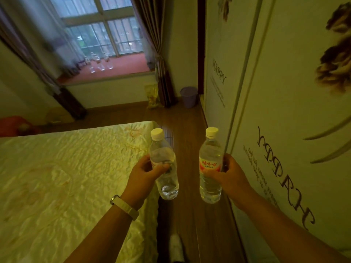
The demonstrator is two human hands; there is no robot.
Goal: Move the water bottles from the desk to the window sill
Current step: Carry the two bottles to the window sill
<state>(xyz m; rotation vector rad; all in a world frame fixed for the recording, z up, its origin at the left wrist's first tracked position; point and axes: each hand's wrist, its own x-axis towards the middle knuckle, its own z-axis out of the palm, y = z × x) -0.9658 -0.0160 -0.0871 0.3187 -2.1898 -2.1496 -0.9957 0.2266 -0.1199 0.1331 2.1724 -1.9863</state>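
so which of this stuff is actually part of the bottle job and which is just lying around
Part of the job: left-hand bottle, right-hand bottle, the left hand and right hand gripping them, window sill, bottles on the sill.

Just lying about: bed, purple bin, yellow bag, wardrobe door, curtain.

You are gripping one white-capped water bottle [161,149] roughly upright in your left hand [144,173] and a red-labelled water bottle [210,158] in your right hand [228,174]. Several more bottles [99,62] are standing on the red window sill [131,63].
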